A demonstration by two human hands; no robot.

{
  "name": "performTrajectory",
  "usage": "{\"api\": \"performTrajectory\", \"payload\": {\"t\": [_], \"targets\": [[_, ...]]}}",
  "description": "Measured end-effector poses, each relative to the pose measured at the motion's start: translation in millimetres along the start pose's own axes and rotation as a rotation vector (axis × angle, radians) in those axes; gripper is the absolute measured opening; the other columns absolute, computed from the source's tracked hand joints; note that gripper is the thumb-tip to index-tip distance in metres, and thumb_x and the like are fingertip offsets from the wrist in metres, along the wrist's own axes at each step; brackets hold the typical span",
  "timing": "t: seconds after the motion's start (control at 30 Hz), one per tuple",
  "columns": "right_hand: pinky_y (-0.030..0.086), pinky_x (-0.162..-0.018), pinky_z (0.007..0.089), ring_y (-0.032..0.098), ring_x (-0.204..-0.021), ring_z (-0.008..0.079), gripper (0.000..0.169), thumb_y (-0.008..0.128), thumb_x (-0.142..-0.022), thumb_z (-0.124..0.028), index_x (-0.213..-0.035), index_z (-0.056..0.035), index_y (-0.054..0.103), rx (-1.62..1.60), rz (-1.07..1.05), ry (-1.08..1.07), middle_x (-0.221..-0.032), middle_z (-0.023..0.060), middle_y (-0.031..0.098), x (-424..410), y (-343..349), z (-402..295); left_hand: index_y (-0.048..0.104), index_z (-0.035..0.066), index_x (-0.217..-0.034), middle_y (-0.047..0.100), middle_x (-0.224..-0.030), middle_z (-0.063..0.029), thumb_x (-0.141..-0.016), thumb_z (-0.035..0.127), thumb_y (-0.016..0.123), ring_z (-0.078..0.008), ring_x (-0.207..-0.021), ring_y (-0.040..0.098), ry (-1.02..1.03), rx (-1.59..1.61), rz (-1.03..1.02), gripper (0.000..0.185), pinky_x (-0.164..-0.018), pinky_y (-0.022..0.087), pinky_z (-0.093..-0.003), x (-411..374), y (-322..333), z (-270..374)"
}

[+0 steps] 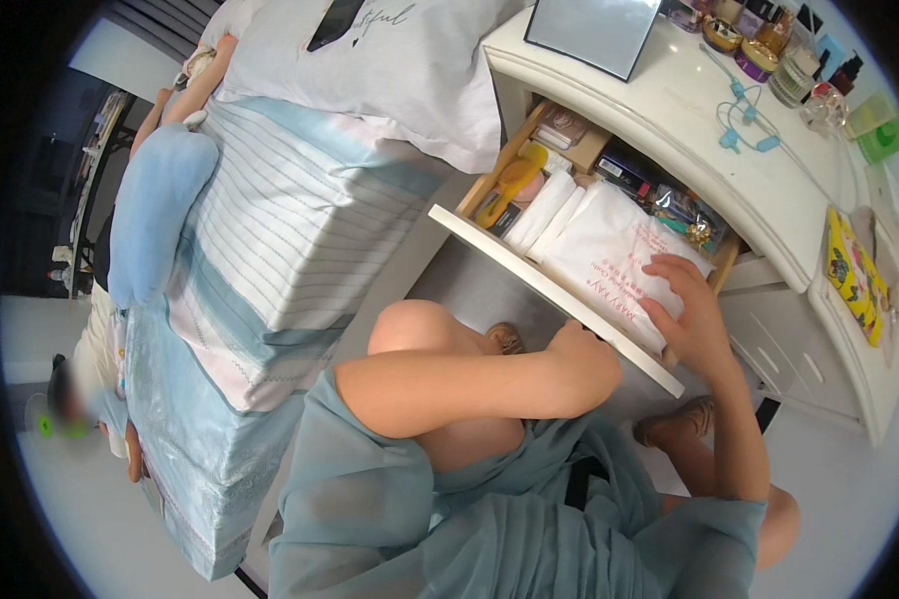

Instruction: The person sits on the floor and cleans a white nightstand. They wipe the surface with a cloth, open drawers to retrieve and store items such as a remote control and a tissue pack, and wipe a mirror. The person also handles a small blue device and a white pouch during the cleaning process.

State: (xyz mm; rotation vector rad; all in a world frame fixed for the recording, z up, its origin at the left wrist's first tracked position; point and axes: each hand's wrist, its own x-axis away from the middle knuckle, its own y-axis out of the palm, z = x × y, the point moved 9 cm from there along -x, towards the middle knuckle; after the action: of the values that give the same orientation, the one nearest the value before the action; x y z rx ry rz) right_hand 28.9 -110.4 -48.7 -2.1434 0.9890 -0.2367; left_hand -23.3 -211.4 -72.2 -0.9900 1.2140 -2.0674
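A drawer (554,299) of the white dressing table stands pulled out, and my left hand (586,359) grips the handle area on its front; the fingers are mostly hidden. Above the drawer's right end, my right hand (682,311) rests on a white Mary Kay plastic package (607,247) with its fingers apart. Beside that package lie folded white packets (545,213). A yellow hairbrush (517,183) and a pink compact box (562,127) are at the drawer's left end. Dark boxes (622,168) and small clear bags (678,206) fill the back right.
On the dressing table (689,105) are a mirror (592,34), a blue cable (745,112), jars (757,60) and a yellow patterned pouch (854,277). To the left stands a bed (270,224) with a pillow (412,90) and a phone (336,22). Another person lies beyond a blue cushion (153,213).
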Motion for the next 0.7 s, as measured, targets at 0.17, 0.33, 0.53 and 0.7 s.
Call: {"api": "performTrajectory", "payload": {"t": [0.17,0.33,0.53,0.7], "targets": [[0.048,-0.080,0.0356,0.057,-0.095,0.0299,0.033,0.068,-0.075,-0.009,-0.106,-0.0054,0.059,-0.077,-0.168,-0.196,-0.110,0.0127,0.056,21,-5,-102,0.065,0.001,-0.076,0.059,-0.068,-0.0194,-0.084,0.030,0.059,-0.0351,-0.068,0.060,-0.157,0.317,-0.062,0.031,-0.064,0.048,-0.0378,29,-74,-54],[0.048,-0.082,0.0366,0.057,-0.096,0.0307,0.031,0.064,-0.080,-0.013,-0.109,-0.0033,0.057,-0.271,-0.279,-0.154,-0.109,0.0124,0.056,53,60,-111,0.062,0.000,-0.102,0.061,-0.088,-0.0206,-0.088,0.020,0.055,-0.0330,-0.077,0.059,-0.446,0.349,0.451,0.025,-0.070,0.047,-0.0384,56,-133,-170],[0.043,-0.093,0.0392,0.053,-0.108,0.0356,0.045,0.060,-0.083,-0.013,-0.124,-0.0014,0.046,-0.288,-0.223,-0.003,-0.122,0.0185,0.052,47,80,-71,0.050,0.001,-0.125,0.051,-0.121,-0.0232,-0.087,0.019,0.056,-0.0378,-0.103,0.055,-0.715,0.001,0.714,0.043,-0.089,0.043,-0.0398,85,-127,-214],[0.044,-0.091,0.0410,0.055,-0.105,0.0382,0.047,0.059,-0.084,-0.017,-0.127,-0.0014,0.044,-0.295,-0.177,0.019,-0.118,0.0223,0.055,43,63,-50,0.052,0.001,-0.123,0.053,-0.121,-0.0225,-0.087,0.016,0.057,-0.0381,-0.108,0.052,-0.563,0.006,0.882,0.039,-0.092,0.042,-0.0387,81,-146,-197]]}}
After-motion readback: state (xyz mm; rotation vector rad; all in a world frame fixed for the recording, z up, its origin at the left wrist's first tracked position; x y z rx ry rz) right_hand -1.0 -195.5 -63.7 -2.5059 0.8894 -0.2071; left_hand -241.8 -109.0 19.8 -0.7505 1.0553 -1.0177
